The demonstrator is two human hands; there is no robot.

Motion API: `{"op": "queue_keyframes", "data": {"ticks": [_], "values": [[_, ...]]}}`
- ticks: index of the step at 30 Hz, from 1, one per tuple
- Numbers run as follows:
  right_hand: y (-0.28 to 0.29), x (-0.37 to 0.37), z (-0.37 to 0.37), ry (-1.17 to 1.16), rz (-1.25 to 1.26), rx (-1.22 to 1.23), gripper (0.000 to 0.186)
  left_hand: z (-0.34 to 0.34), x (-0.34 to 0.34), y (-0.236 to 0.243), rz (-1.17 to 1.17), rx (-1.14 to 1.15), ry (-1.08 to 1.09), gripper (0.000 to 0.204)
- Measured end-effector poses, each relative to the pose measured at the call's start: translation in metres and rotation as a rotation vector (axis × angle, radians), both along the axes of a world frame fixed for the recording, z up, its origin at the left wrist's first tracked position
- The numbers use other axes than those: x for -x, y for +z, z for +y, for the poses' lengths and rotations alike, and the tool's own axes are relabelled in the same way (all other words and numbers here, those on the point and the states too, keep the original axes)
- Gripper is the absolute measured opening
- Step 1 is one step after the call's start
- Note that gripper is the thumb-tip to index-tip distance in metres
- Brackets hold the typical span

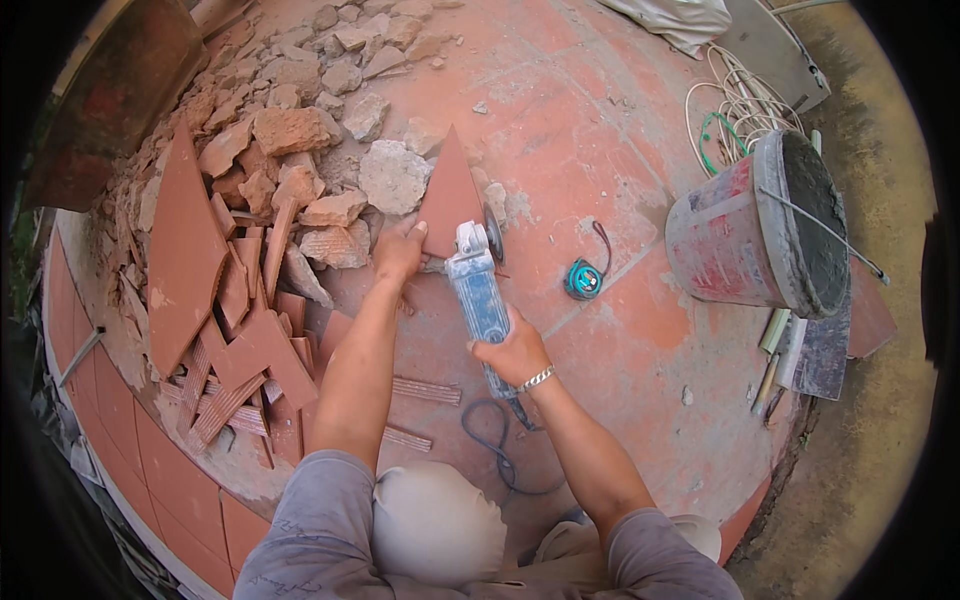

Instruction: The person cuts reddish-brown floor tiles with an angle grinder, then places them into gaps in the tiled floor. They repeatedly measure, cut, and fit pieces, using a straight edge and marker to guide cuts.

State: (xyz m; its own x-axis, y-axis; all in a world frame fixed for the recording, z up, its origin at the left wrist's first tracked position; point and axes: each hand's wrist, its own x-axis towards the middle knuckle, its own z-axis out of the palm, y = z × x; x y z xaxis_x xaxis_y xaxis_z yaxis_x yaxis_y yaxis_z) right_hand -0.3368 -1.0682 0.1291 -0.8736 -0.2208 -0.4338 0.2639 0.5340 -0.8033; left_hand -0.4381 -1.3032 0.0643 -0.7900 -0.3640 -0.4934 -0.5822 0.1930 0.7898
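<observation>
My right hand [513, 350] is wrapped round the body of a blue angle grinder [482, 300], whose grey metal head points away from me. The grinder's dark disc [493, 234] stands at the right edge of a pointed red tile [453, 190]. On the tile's near left corner, my left hand [400, 252] grips it with the thumb on top; the fingers beneath are partly hidden. A dark cord [490, 455] runs from the grinder's rear and loops on the floor near my knee.
Rubble [290, 150] and cut tile pieces [262, 350] are heaped at the left. A teal tape measure [583, 279] lies to the grinder's right. Farther right stand a mortar-smeared bucket [715, 240] and a coiled pale hose [735, 95], with hand tools [775, 365] beside the bucket.
</observation>
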Motion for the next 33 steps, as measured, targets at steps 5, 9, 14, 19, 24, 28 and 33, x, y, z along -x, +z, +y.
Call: {"op": "queue_keyframes", "data": {"ticks": [5, 9, 14, 19, 24, 28, 33], "values": [[0.001, -0.004, 0.002, -0.003, -0.034, -0.001, 0.073, 0.002, -0.001, 0.001, 0.002, 0.023, 0.017, 0.042], [0.001, -0.008, 0.003, -0.027, -0.019, 0.0, 0.065, 0.003, -0.001, 0.002, 0.012, 0.031, 0.025, 0.039], [0.001, -0.011, 0.005, -0.012, -0.019, -0.011, 0.065, 0.002, -0.001, 0.003, -0.005, 0.023, 0.006, 0.043], [0.001, -0.014, 0.006, -0.02, -0.033, -0.001, 0.065, 0.002, -0.001, 0.003, -0.01, 0.022, -0.006, 0.047], [0.003, -0.016, 0.007, -0.018, -0.02, -0.016, 0.065, 0.003, -0.001, 0.004, -0.009, 0.015, 0.001, 0.048], [0.004, -0.016, 0.007, -0.016, -0.045, -0.007, 0.063, 0.005, -0.001, 0.004, -0.003, 0.05, 0.029, 0.038], [0.005, -0.017, 0.007, -0.017, -0.041, -0.027, 0.061, 0.005, -0.001, 0.003, -0.005, 0.066, 0.037, 0.039]]}}
